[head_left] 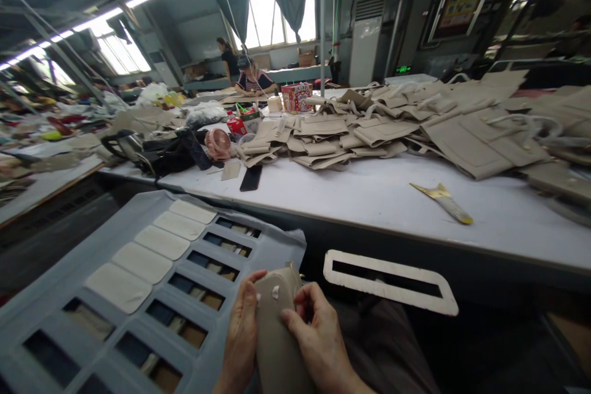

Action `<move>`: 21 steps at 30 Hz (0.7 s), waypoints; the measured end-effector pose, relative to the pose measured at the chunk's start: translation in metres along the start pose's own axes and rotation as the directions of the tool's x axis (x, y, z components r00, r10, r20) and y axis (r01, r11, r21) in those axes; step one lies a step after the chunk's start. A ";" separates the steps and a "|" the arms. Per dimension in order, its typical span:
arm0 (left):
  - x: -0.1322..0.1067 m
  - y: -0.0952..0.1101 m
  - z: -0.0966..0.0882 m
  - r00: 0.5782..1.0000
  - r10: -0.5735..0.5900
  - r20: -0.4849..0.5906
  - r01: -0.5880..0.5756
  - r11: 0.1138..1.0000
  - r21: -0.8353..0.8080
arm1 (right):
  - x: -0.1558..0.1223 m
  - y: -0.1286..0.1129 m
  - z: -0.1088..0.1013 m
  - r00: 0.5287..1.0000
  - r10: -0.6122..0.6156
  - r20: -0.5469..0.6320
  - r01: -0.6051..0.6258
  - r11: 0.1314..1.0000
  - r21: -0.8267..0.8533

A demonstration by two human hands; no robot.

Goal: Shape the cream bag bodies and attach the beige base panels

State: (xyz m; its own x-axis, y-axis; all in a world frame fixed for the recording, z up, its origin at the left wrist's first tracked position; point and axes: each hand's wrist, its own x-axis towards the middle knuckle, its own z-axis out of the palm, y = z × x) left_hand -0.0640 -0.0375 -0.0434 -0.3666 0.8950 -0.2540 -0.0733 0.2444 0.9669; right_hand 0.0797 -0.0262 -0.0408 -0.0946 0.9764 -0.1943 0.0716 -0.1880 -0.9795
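Note:
In front of me I hold a taupe leather piece (279, 338) with rounded top corners and two small white bits near its top. My left hand (241, 332) grips it along the left side, thumb up by the top edge. On the right edge is my right hand (318, 326), its thumb lying on the front face and its fingers curled at the edge. The lower end of the piece runs out of view. Just left of my hands, pale rounded panels (141, 268) lie in a row on a grey crate (194, 277) with slots.
A white slotted strip (392, 280) is right of my hands. On the white table (332, 197) ahead are a brush-like tool (442, 202), a phone (250, 178), a pink fan (218, 144), a red can (236, 125) and piled taupe bag pieces (318, 129). A person (253, 81) sits beyond.

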 end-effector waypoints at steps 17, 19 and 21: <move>-0.003 0.003 0.001 0.966 0.095 0.240 0.027 0.888 -0.459 | 0.002 0.023 0.004 0.883 -0.459 0.100 0.467 0.838 -0.282; -0.003 0.002 0.000 0.959 0.113 0.259 0.022 0.885 -0.466 | 0.004 0.025 0.004 0.876 -0.467 0.120 0.481 0.826 -0.295; -0.004 0.002 -0.001 0.959 0.118 0.258 0.017 0.885 -0.466 | 0.005 0.026 0.004 0.871 -0.474 0.131 0.491 0.818 -0.299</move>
State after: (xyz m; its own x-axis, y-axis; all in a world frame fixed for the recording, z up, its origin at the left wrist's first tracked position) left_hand -0.0635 -0.0409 -0.0406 -0.1205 0.9834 -0.1360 -0.5031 0.0576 0.8623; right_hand 0.0767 -0.0267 -0.0673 -0.2469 0.9252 0.2881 0.3095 0.3570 -0.8813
